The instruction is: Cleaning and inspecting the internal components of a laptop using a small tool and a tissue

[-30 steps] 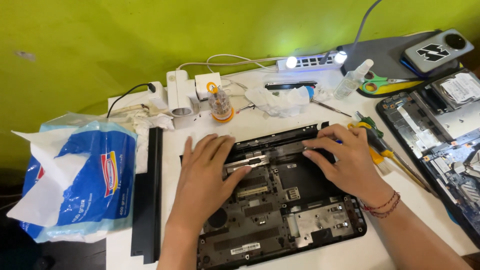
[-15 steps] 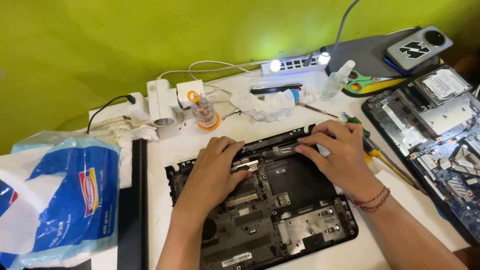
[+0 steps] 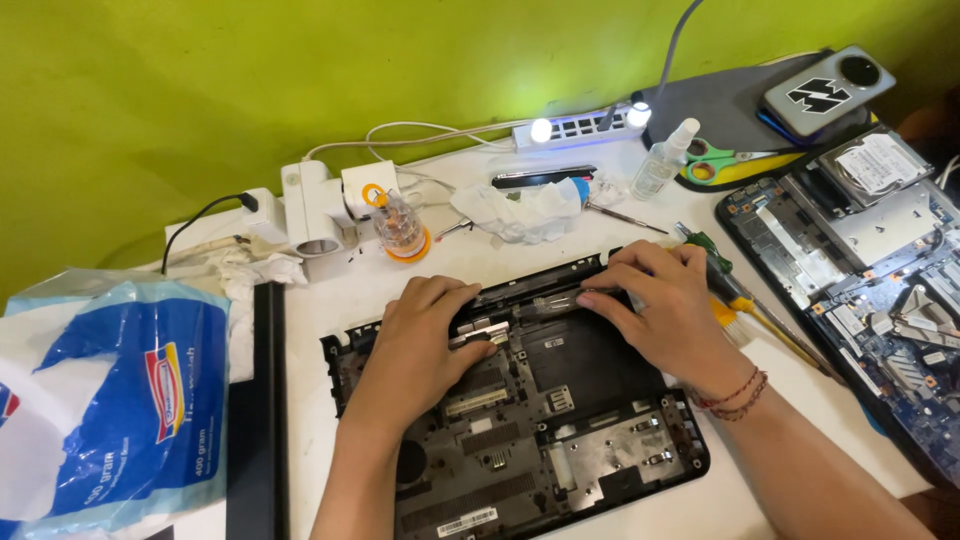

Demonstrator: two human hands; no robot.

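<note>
Compared with half a second ago, both hands are sitting pretty much where they were on the laptop base, fingers maybe creeping a bit closer along the back edge; mostly it's the view that's shifting.

Going left to right: a blue and white plastic bag [image 3: 110,400] is slumping at the left edge of the desk [image 3: 330,290], with a long black strip [image 3: 262,400] lying just beside it. Behind those, a white adapter block [image 3: 310,205] and a small clear jar of bits [image 3: 400,228] with an orange lid are standing near the wall.

Then the left hand [image 3: 425,335] is lying flat on the open black laptop base [image 3: 560,440], fingers spread and loose, pressing by the hinge area and not clamped on anything. A crumpled white tissue [image 3: 520,210] is sitting behind the base. The right hand [image 3: 665,310] is resting on the back right corner, fingers curling down onto the rim, touching it rather than gripping.

Just beside that hand a green and yellow screwdriver [image 3: 725,280] is lying on the desk. Further right, a spray bottle [image 3: 665,160], green scissors [image 3: 720,160] and a second opened laptop [image 3: 860,270] with bare boards.
</note>
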